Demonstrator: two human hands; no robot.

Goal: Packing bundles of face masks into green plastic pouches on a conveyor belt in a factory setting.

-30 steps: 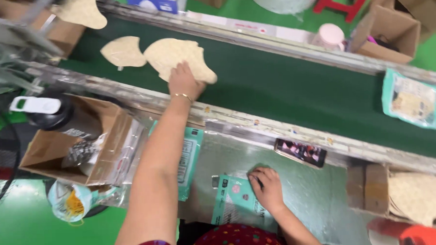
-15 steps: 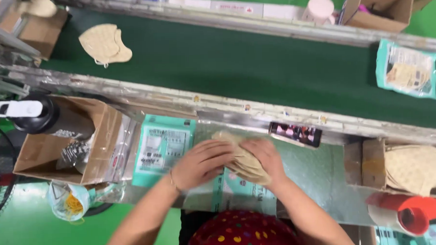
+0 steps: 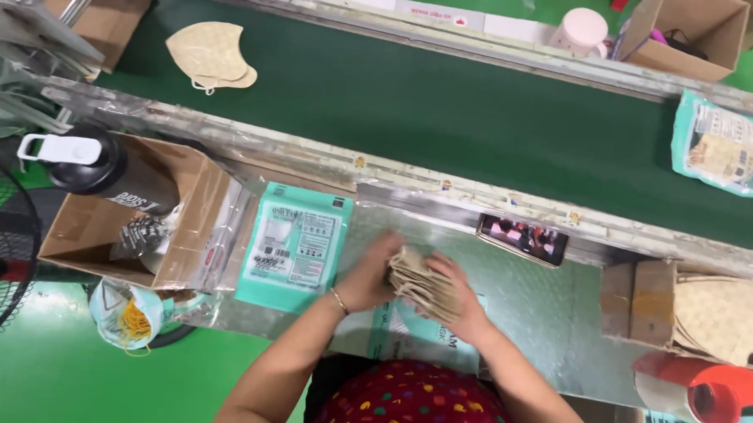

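Note:
Both my hands grip a folded stack of tan face masks (image 3: 418,283) over the shiny metal worktable (image 3: 547,314). My left hand (image 3: 369,274) clasps its left side and my right hand (image 3: 461,296) presses on its right side. Under the stack lies a teal printed pouch (image 3: 406,335), partly hidden by my arms. A pile of the same teal pouches (image 3: 294,243) lies just left of my left hand. Another tan mask pile (image 3: 212,54) rests on the dark green conveyor belt (image 3: 440,109) at far left.
An open cardboard box (image 3: 135,216) holding a black bottle (image 3: 100,167) stands at left. A phone (image 3: 523,238) lies by the belt rail. A filled teal pouch (image 3: 725,145) rides the belt at right. More tan masks (image 3: 722,316) sit in a box at right, by a red bottle (image 3: 725,395).
My left hand drew masks off the belt back to the worktable, and both hands closed on the stack and folded it tighter. The remaining mask pile on the belt has shifted left.

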